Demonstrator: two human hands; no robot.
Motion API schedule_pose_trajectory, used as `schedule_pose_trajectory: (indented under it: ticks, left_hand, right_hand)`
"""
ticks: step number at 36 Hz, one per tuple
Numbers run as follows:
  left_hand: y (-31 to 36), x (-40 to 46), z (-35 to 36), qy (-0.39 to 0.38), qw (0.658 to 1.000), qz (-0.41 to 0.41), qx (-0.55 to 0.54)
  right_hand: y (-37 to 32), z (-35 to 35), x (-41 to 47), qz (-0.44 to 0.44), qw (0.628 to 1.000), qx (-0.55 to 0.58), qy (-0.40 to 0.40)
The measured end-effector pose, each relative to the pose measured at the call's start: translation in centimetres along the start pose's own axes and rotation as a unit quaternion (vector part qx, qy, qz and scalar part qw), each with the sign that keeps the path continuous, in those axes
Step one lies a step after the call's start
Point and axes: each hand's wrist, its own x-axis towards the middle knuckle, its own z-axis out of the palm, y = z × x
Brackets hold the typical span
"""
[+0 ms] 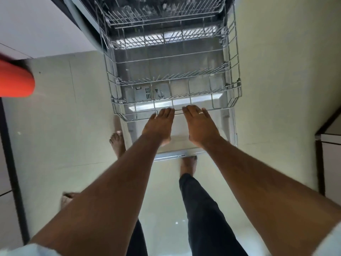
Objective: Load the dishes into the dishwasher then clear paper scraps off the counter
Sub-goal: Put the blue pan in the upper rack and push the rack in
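Observation:
The dishwasher stands open, its door [177, 145] folded down flat. The empty wire lower rack [114, 85] is pulled out over the door. My left hand [158, 126] and my right hand [199, 124] lie side by side on the rack's front rim, fingers hooked over the top wire and fingertips hidden behind it. A ring shows on my right hand. Further back, the upper rack [162, 19] sits inside the machine, its contents blurred. No dishes or paper scraps are in view.
A blurred red object [14, 80] juts in at the left edge. My bare feet [117, 143] stand on the pale tiled floor [64, 117] just before the door. Cabinet fronts [330, 163] line the right side.

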Motion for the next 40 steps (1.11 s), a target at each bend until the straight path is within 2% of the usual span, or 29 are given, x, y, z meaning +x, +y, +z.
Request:
schedule_pose_trajectory:
  ticks: [7, 15, 30, 35, 40]
  left_hand:
    - [1.7, -2.5, 2.5, -0.046, 0.999, -0.002, -0.019]
    - [3.7, -5.7, 5.3, -0.06, 0.997, -0.006, -0.038]
    - [4.6, -6.1, 3.5, -0.078, 0.995, -0.03, -0.05]
    - [4.4, -6.6, -1.1, -0.016, 0.991, -0.058, -0.12]
    - [3.7, -8.2, -6.9, 0.046, 0.971, -0.103, -0.213]
  right_hand:
    - [-0.7, 1.9, -3.8, 0.003, 0.999, 0.008, -0.031]
    - [-0.9, 3.7, -7.8, 0.0, 0.998, 0.018, -0.064]
    - [-0.8, 1.3, -7.5, -0.002, 0.993, 0.015, -0.116]
    - [-1.1, -3.5, -6.2, 0.004, 0.997, 0.024, -0.078]
    - [-2.1, -9.7, -4.9, -0.009, 0.999, 0.024, -0.028]
